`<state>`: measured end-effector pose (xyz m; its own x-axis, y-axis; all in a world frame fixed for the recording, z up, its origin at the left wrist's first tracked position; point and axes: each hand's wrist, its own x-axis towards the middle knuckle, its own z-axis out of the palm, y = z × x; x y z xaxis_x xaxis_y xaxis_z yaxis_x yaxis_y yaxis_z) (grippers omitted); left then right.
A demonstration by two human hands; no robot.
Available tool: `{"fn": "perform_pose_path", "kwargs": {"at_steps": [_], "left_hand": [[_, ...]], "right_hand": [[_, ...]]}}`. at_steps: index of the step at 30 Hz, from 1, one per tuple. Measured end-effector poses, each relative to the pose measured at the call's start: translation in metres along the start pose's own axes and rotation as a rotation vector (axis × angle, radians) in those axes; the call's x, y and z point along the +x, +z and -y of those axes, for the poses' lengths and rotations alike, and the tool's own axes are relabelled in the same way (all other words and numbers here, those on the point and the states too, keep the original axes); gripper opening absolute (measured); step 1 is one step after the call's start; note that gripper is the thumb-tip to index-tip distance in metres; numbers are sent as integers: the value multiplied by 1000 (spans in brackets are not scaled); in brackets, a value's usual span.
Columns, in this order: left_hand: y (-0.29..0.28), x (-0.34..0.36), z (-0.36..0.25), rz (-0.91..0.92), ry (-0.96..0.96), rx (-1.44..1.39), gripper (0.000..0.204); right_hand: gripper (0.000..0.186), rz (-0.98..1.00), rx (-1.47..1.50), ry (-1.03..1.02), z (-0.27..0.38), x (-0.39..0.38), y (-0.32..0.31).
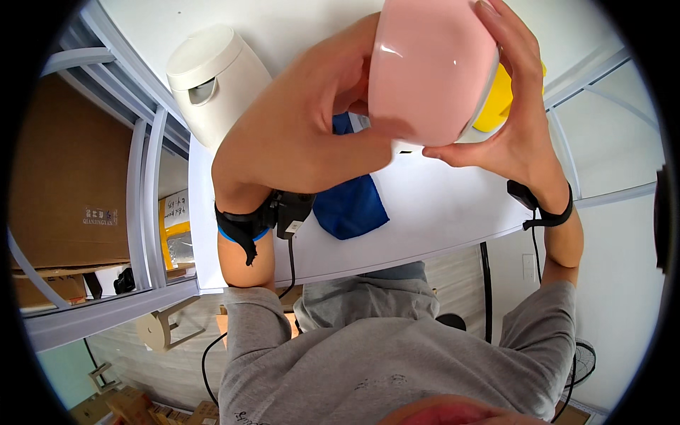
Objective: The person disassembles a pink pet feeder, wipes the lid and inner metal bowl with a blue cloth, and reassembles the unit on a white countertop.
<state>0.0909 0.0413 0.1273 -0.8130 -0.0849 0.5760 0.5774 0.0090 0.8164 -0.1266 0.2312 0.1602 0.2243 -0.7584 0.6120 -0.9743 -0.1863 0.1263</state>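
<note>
Close to the camera, above the white table, I hold up a glossy pink rounded vessel with a pale edge along its right side. My left hand is closed round its left side, the fingers partly hidden behind it. Against its right side is my right hand, thumb and fingers curled on its edge. A yellow thing shows behind the vessel and the right hand; its kind is hidden. Below my left hand a dark blue cloth lies on the table, partly covered by that hand.
A cream rounded container with a lid stands on the table's left. The white table curves in front of me. Metal shelving with a big cardboard box is at left. Black straps with cabled devices sit on both wrists.
</note>
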Motion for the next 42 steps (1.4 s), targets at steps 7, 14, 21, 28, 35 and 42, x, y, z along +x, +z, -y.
{"fn": "perform_pose_path", "kwargs": {"at_steps": [7, 14, 21, 28, 35, 42], "left_hand": [[-5, 7, -15, 46, -223, 65, 56], [-4, -1, -3, -126, 25, 314, 55], [5, 0, -11, -279, -35, 426, 50], [3, 1, -5, -288, -42, 490, 42], [1, 1, -10, -235, -104, 610, 36], [1, 0, -8, -271, -180, 642, 31]], "right_hand": [[124, -172, 275, 249, 14, -4, 41], [97, 185, 99, 256, -15, -39, 49], [86, 282, -178, 221, 0, -49, 77], [88, 306, -186, 315, -17, -56, 81], [90, 286, -252, 379, -66, -72, 86], [92, 348, -203, 479, -92, -74, 81]]}}
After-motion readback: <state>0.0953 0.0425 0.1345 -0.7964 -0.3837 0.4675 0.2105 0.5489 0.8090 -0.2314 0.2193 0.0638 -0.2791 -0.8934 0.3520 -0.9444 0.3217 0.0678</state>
